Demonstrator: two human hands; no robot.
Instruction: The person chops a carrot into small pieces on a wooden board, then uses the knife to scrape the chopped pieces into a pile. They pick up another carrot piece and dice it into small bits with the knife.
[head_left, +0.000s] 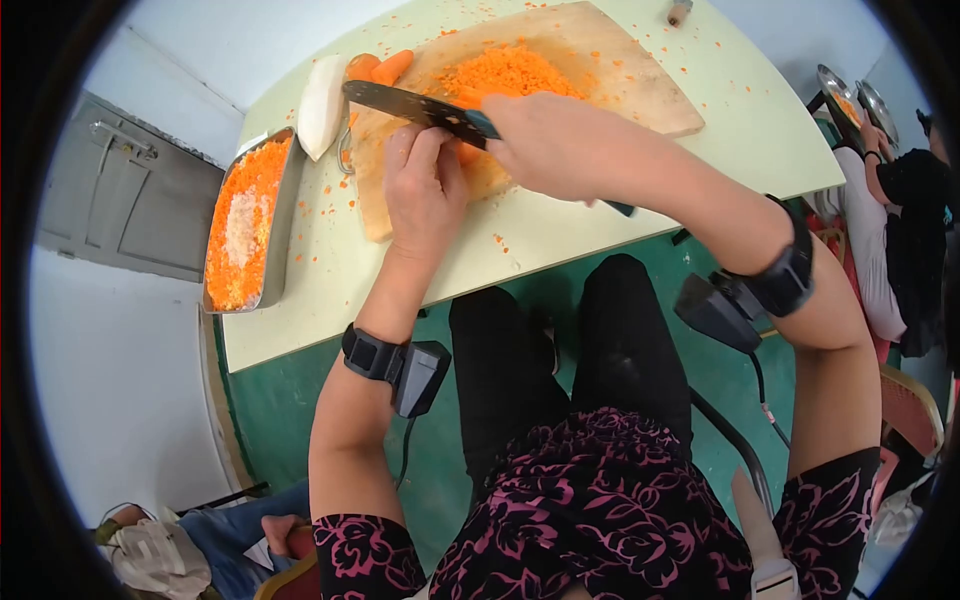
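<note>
My right hand (550, 148) is wrapped round the handle of a dark-bladed knife (408, 106), whose blade points left above the wooden cutting board (640, 85). Beneath the blade, my left hand (425, 185) has its fingers bent together at an orange carrot piece (466, 152), which is partly hidden by the hands and the knife. Just behind the knife lies a heap of chopped carrot (515, 70). Whole carrots (392, 68) rest at the board's back left edge, beside a peeled white radish (322, 108).
A metal tray (282, 225) of chopped carrot with a pale heap on top stands at the table's left end. A small brown object (679, 12) lies at the back right. Other people are partly visible at far right and lower left.
</note>
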